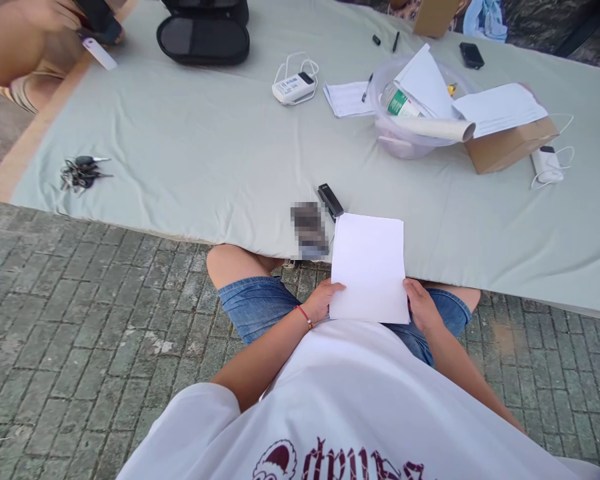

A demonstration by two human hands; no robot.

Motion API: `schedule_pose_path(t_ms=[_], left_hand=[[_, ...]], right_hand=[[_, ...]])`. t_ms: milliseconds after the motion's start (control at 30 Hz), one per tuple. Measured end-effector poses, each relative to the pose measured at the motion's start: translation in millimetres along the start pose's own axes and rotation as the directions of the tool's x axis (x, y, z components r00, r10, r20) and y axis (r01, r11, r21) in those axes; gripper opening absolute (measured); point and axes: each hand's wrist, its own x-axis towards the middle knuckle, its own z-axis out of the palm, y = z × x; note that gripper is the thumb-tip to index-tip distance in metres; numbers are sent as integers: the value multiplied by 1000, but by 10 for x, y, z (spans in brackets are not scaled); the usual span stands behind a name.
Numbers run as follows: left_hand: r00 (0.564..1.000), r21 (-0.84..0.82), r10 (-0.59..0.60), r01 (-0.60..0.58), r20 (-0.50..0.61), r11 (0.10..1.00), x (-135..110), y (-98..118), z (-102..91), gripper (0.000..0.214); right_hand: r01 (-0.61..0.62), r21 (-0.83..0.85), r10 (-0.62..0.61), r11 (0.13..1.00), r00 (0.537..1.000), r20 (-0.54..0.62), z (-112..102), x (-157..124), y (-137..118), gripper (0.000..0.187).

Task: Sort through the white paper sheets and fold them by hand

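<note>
Cloth-covered worktop [180, 153]; white paper [367, 267] overlaps its near edge, long axis pointing away from you. Your left hand [323, 299] pinches one long side, your right hand [423, 305] the other. Black stapler [331, 202] sits just beside the far left corner, nearer your left hand.

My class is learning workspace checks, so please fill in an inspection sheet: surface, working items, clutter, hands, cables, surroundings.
Surface: pale, creased cloth on the table.
Working items: white paper, held at the near edge; black stapler just beyond its far left corner.
Clutter: keys, black case, plastic tub of papers, cardboard box; a blurred item beside the stapler, unidentifiable.
Hands: left hand and right hand grip opposite sides of the paper.
Cables: white cords on two small white devices.
Surroundings: brick paving; another person partly visible, upper left.
</note>
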Motion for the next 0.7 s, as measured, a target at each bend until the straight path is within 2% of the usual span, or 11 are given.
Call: schedule_pose_path(t_ms=[100,200,267,367,500,600,700], left_hand=[[993,-65,-53,61,107,996,-8,74,-37,44],[979,-110,-94,115,183,987,-4,149,-57,46],[978,-80,-110,126,175,989,18,157,-43,46],[987,6,-124,124,101,992,67,98,9,43],[994,115,-78,69,80,991,80,42,68,45],[992,230,-4,-26,129,973,24,151,113,49],[965,261,109,-172,238,950,-45,412,234,50]], right_hand=[[-67,70,59,995,993,100,128,27,-57,42],[-114,144,93,983,985,147,187,44,-86,39],[-161,243,123,957,979,163,186,73,-100,37],[-232,362,157,903,961,226,158,135,-119,39],[-317,304,209,898,917,339,103,186,-137,44],[-273,233,187,934,924,335,39,211,-191,47],[-125,157,85,980,967,241,-44,276,-343,46]])
